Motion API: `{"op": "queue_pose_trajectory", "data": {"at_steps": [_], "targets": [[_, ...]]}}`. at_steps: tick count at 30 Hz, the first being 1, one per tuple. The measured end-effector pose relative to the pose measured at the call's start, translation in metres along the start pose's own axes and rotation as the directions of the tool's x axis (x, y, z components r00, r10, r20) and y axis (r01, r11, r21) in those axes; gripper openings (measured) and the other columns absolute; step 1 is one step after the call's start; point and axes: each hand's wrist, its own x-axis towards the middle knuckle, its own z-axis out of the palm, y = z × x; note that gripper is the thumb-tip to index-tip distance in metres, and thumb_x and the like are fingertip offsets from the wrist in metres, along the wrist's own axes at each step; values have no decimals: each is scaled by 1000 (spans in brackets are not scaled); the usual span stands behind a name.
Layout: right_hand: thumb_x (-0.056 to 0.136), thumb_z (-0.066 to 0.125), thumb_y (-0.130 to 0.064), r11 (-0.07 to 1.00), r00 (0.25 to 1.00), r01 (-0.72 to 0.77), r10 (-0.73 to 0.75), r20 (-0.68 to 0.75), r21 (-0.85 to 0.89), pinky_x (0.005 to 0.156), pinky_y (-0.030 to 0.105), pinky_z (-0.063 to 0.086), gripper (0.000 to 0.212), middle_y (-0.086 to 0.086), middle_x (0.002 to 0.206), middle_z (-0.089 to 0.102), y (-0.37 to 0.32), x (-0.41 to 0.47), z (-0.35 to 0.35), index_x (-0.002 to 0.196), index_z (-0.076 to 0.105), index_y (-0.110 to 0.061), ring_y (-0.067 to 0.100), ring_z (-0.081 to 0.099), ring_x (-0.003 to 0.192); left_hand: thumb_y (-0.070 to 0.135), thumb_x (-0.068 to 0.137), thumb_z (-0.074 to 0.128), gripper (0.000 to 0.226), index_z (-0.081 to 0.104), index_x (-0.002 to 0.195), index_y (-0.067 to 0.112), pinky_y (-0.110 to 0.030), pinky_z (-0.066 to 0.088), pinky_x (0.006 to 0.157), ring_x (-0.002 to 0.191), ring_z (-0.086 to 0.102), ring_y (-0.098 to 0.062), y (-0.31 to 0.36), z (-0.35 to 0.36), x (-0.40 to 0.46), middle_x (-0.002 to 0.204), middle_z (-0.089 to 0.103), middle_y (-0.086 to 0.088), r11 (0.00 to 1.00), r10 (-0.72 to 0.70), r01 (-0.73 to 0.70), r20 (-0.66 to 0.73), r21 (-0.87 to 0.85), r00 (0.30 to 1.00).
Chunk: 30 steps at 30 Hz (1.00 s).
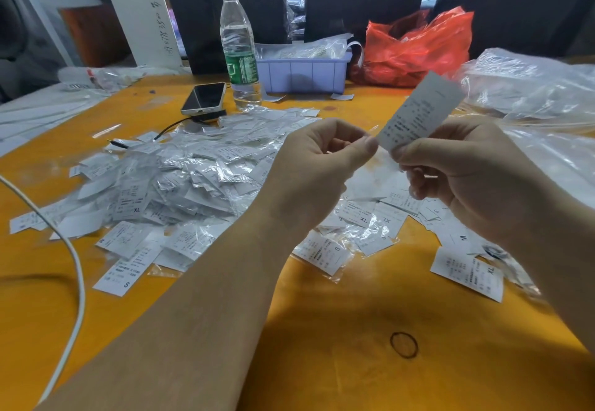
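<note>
Head view | right hand point(467, 172) pinches garment size label point(421, 111) by its lower end, above orange table point(225, 362) | long axis tilts up-right | left hand point(315, 172) curled just left of label's lower corner, grip unclear

Water bottle point(238, 47), clear, white cap, green label: upright, upper centre. Phone point(203, 98), face up, just left of bottle. Lilac bin point(302, 72) right of bottle; red plastic bag point(415, 47) beside it. White cable point(73, 249), left edge. Black rubber band point(391, 343), lower right, on orange table point(322, 362).
</note>
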Motion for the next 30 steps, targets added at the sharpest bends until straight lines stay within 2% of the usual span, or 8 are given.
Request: {"op": "queue_pose_trajectory", "data": {"at_steps": [6,9,12,16,20,23,27,30], "targets": [[65,69,-15,999,994,-27,32,107,-42,47,23,44,21,0,62,58,-1,-1,1,85,70,-8,12,53,55,21,93,64,10,67,84,18,-19,51,58,65,59,-5,-1,-1,0,72,67,6,1000,7,-7,42,-3,999],[66,71,-16,1000,997,-17,17,69,-5,47,23,43,17,0,61,57,-1,-1,0,82,70,-10,12,52,54,22,94,63,12,67,86,14,-19,49,58,62,58,-6,-1,-2,0,65,66,8,1000,17,-16,35,-15,999],[66,77,-11,999,999,-37,37,37,11,47,22,43,24,-2,61,57,-1,1,0,87,67,-10,10,51,53,23,94,63,14,66,84,13,-20,49,58,61,57,-6,-1,-1,0,63,66,8,999,30,-30,27,-21,999],[79,69,-4,997,998,-66,65,27,36,46,20,43,9,-3,59,57,-1,0,1,86,66,-10,9,51,51,24,95,61,16,66,84,13,-20,49,57,61,57,-6,-1,-1,0,64,65,9,999,43,-42,28,-6,999],[80,67,-2,993,993,-103,101,54,52,45,21,43,7,0,59,58,-2,0,0,85,66,-8,11,51,52,25,95,61,18,66,83,13,-18,47,55,60,55,-5,-1,-1,0,64,65,9,999,50,-50,23,-4,998],[76,70,-3,992,989,-120,115,96,40,45,21,44,11,1,59,58,-3,0,1,86,66,-5,12,51,52,27,95,61,20,66,82,13,-18,47,55,59,55,-5,-1,-1,0,64,64,9,999,49,-49,25,14,998],[60,73,-15,992,987,-116,108,118,58,45,21,44,29,2,60,57,-4,0,1,87,67,-4,12,51,53,26,95,61,18,66,83,13,-17,46,56,59,55,-5,0,-1,0,64,65,9,998,46,-47,27,45,999],[59,78,-12,992,984,-112,101,145,66,45,22,43,32,3,62,56,-4,-1,0,88,68,-4,12,51,53,25,95,61,17,67,83,14,-17,47,56,61,56,-4,0,-1,-1,65,65,9,999,23,-25,34,49,999]]}}
